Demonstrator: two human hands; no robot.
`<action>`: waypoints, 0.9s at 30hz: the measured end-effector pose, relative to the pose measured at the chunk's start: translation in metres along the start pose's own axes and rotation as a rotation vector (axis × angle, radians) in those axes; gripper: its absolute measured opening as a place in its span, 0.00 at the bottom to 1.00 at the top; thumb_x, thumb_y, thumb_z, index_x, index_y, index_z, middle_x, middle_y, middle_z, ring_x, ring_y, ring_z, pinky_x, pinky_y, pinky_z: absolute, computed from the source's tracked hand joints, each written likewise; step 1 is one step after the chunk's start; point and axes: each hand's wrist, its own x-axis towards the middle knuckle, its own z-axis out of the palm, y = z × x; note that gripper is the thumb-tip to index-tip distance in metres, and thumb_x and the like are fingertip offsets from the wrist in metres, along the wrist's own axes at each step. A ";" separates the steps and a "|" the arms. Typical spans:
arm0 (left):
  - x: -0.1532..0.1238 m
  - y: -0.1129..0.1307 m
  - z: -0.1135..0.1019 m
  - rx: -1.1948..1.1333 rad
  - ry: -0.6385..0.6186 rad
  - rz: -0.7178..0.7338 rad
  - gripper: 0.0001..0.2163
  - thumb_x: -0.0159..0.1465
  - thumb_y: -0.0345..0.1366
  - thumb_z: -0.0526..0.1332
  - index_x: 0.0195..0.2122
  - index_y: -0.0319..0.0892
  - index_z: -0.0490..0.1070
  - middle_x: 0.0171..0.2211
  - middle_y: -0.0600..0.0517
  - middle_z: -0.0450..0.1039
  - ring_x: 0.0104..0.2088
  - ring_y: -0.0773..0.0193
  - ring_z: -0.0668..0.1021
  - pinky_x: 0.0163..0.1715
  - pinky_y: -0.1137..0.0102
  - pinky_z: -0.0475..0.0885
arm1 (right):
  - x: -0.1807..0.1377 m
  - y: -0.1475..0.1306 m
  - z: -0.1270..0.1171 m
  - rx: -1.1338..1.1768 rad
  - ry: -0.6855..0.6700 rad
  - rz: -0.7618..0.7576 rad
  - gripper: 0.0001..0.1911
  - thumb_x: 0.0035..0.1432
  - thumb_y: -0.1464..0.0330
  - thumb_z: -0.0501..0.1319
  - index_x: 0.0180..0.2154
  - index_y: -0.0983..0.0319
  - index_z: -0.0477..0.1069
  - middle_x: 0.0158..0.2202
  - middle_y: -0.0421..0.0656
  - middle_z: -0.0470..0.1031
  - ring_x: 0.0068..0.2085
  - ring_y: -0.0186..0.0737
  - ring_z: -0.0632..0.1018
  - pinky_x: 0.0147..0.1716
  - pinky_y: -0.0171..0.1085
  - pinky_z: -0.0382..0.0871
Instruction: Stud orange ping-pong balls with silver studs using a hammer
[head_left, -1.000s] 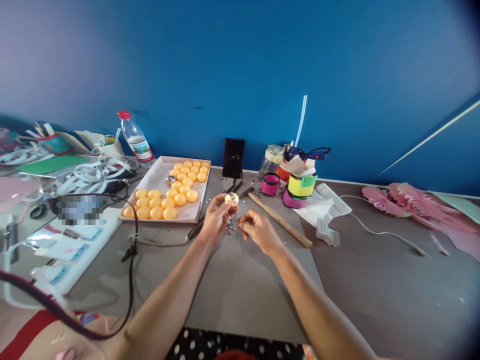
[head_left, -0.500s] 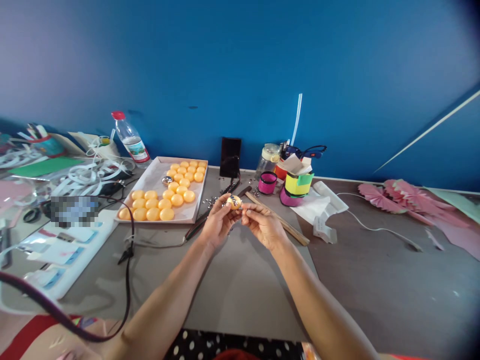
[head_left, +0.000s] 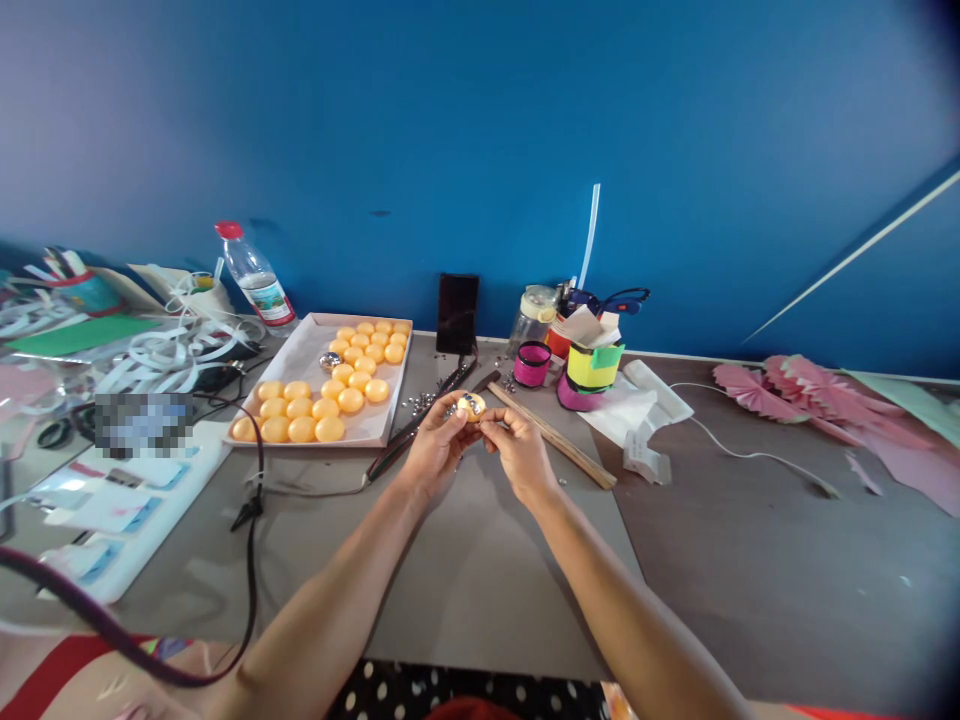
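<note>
Broadly, one blue wall point(head_left: 487, 150) rises beyond both grips, and one grey bench point(head_left: 487, 590) spreads beneath them. To the left of the left grip lies one shallow tray point(head_left: 289, 358); its low rim probably stops round things rolling away, and it sits near enough for an easy reach. Just right of the right grip slants one wooden stick point(head_left: 559, 440). Well left of the grips and beyond the tray, one water bottle point(head_left: 260, 288) leans. Straight beyond the grips, one dark phone point(head_left: 457, 313) stands upright near the wall, perhaps to save bench room.

The left grip point(head_left: 436, 440) pinches one yellow ball point(head_left: 472, 406) between thumb and fingers, seemingly by its edge so the shiny pieces are left uncovered. The right grip point(head_left: 521, 455) has thumb and fingertips drawn together beside that ball; I cannot tell whether anything small is between them. In the tray I count about twenty-six plain balls point(head_left: 301, 429) and one silver-covered ball point(head_left: 329, 361). Smallest, metal beads point(head_left: 415, 404) lie scattered just beyond the left grip, too tiny to count.
</note>
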 end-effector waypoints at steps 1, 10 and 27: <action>0.000 0.000 0.000 0.002 -0.006 0.009 0.17 0.53 0.37 0.69 0.42 0.43 0.69 0.36 0.52 0.74 0.32 0.65 0.76 0.33 0.68 0.71 | 0.000 0.000 0.000 0.022 -0.001 0.001 0.08 0.50 0.63 0.62 0.30 0.61 0.70 0.20 0.35 0.65 0.22 0.31 0.64 0.24 0.33 0.58; 0.000 -0.002 -0.002 0.019 -0.021 0.028 0.17 0.53 0.37 0.69 0.43 0.44 0.69 0.37 0.52 0.74 0.32 0.66 0.76 0.35 0.68 0.71 | 0.000 0.002 0.000 0.117 -0.018 -0.010 0.09 0.49 0.62 0.63 0.30 0.61 0.69 0.26 0.37 0.68 0.26 0.31 0.66 0.29 0.33 0.61; -0.001 -0.007 0.002 0.182 -0.020 0.113 0.17 0.53 0.38 0.69 0.41 0.42 0.67 0.32 0.53 0.74 0.26 0.69 0.74 0.30 0.70 0.69 | -0.003 -0.002 0.012 0.261 0.094 0.071 0.13 0.45 0.62 0.65 0.26 0.60 0.62 0.19 0.35 0.66 0.23 0.32 0.68 0.26 0.33 0.60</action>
